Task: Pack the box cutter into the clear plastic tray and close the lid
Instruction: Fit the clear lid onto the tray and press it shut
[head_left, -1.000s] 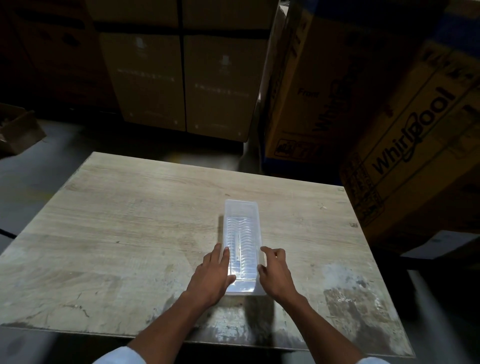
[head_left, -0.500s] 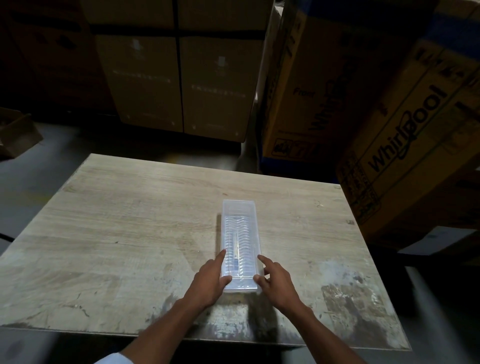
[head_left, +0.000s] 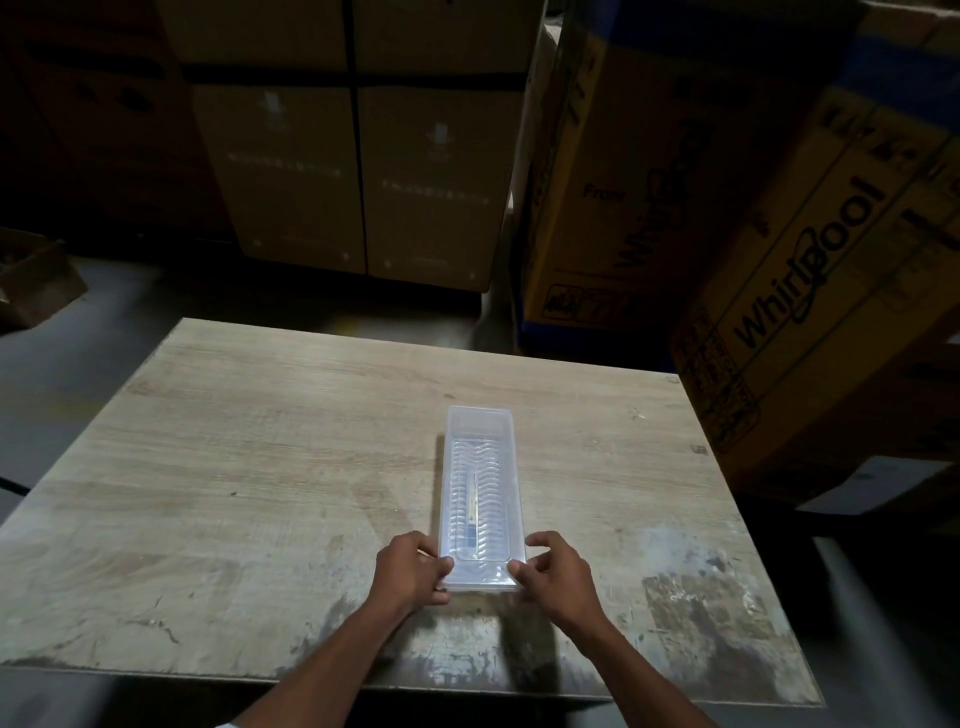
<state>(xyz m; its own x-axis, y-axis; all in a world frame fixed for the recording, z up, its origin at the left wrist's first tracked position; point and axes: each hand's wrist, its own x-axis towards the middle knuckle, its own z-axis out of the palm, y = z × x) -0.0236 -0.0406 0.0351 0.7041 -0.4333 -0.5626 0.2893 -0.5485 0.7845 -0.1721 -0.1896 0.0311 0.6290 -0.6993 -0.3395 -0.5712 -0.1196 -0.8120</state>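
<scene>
A long clear plastic tray (head_left: 480, 441) lies lengthwise on the wooden table, its ribbed lid down on top. Through the lid I see the box cutter (head_left: 471, 512) as a thin pale strip with a dark blue near end. My left hand (head_left: 410, 571) grips the tray's near left corner, thumb on the lid. My right hand (head_left: 556, 574) grips the near right corner the same way. Both hands pinch the near end of the tray between thumb and fingers.
The worn wooden table (head_left: 234, 493) has a scuffed, paint-stained near edge. Large cardboard appliance boxes (head_left: 789, 270) stand close at the right and behind the table (head_left: 363, 171). A small open carton (head_left: 31, 280) sits on the floor at far left.
Both hands slid back along the tray's sides from the middle to its near corners. The fingers went from flat on the lid to a pinch on the near end.
</scene>
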